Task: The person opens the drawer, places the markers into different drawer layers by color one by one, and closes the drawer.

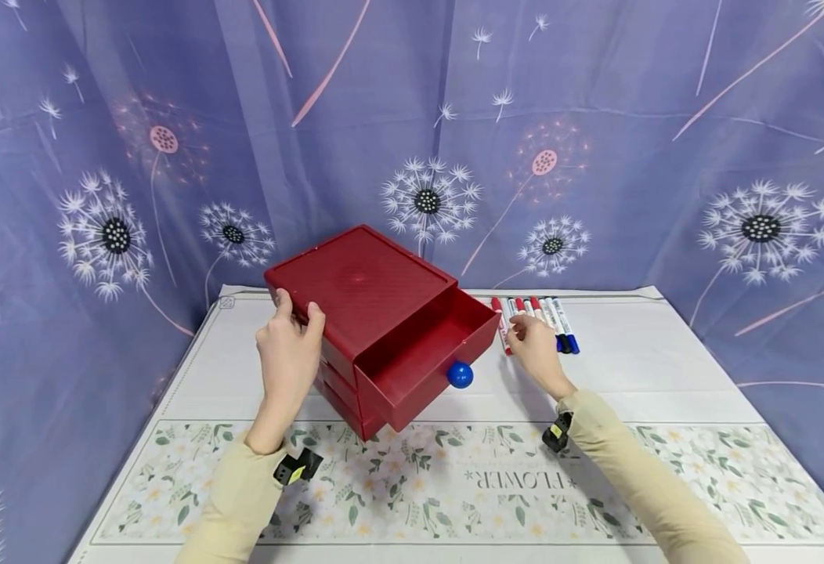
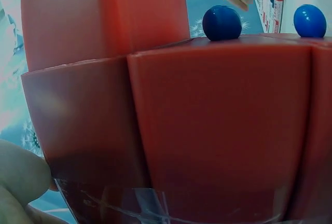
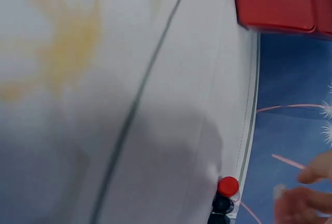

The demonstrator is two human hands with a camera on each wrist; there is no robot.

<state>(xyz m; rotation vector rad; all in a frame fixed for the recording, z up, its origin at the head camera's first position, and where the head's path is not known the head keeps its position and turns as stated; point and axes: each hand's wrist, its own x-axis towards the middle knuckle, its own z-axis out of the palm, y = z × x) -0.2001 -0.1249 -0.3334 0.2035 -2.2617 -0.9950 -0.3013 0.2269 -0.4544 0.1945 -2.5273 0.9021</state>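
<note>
A dark red drawer cabinet (image 1: 363, 286) stands at an angle on the table. Its top drawer (image 1: 422, 392) is pulled out, with a round blue knob (image 1: 460, 374) on the front. My left hand (image 1: 288, 345) rests against the cabinet's left side, thumb and forefinger at the top edge. In the left wrist view, two lower blue knobs (image 2: 222, 23) show beyond the cabinet's side. Over a row of markers (image 1: 567, 329) with red, black and blue caps is my right hand (image 1: 537, 348), fingers loosely bent. Its fingers (image 3: 306, 203) show nothing clearly held.
A white table cover (image 1: 666, 360) has a floral strip (image 1: 412, 486) along the front. Behind the table hangs a purple-blue dandelion curtain (image 1: 355, 141). The markers lie side by side to the right of the cabinet, near the back edge.
</note>
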